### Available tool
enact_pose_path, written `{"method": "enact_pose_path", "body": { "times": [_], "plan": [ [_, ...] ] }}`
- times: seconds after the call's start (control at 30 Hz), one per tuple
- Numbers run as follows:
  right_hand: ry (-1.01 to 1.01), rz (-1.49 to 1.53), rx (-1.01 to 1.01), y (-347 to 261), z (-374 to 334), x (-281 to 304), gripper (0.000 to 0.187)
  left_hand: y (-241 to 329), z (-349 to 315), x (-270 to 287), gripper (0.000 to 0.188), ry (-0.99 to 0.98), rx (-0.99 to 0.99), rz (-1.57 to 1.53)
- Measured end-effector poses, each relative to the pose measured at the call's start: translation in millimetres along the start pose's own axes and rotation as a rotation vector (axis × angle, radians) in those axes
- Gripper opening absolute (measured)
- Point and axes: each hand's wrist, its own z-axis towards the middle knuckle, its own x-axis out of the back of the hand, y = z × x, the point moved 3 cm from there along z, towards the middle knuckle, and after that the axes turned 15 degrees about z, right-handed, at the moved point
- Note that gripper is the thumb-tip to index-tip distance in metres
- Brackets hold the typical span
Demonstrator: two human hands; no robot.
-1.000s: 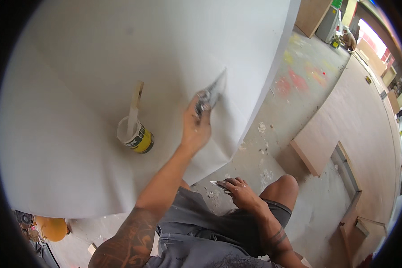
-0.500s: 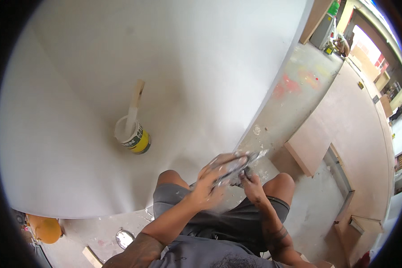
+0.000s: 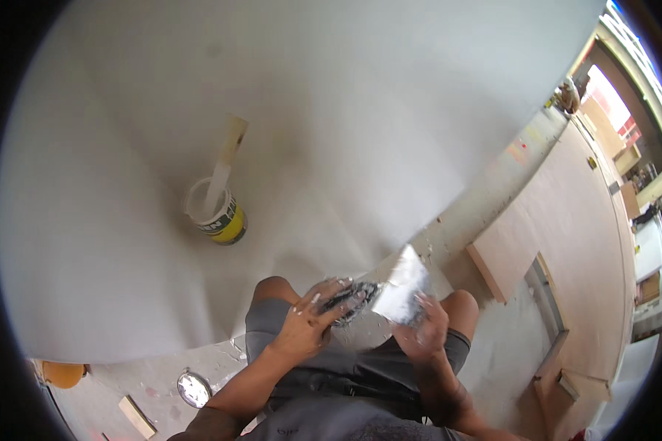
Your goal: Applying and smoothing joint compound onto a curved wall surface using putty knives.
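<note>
Putty knife [image 3: 401,290] blade betw. both hands' fingers [image 3: 324,301], over knees.

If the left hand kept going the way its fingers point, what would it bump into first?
The left hand points rightward, and its fingers already rest on a smeared putty knife. Just beyond comes the wide scraper blade held by the right hand. Depth is unclear.

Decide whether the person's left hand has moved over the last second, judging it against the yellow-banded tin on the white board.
Yes. The left hand has drawn back from the white board, away from the yellow-banded tin, to the lap.
</note>
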Motion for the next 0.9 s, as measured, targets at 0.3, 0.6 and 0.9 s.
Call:
{"method": "enact_pose_path", "body": {
  "times": [0.3,0.6,0.9],
  "plan": [
    [0.218,0.688,-0.541,52,-30,26,0.032,-145,149,23,0.045,0.502,0.571,-0.363],
    [0.537,1.204,-0.962,72,-43,7,0.022,-164,334,52,0.039,0.609,0.281,-0.414],
    [0.383,0.587,-0.81,111,-88,23,0.026,-50,257,22,0.033,0.515,0.178,-0.285]
  ]
}}
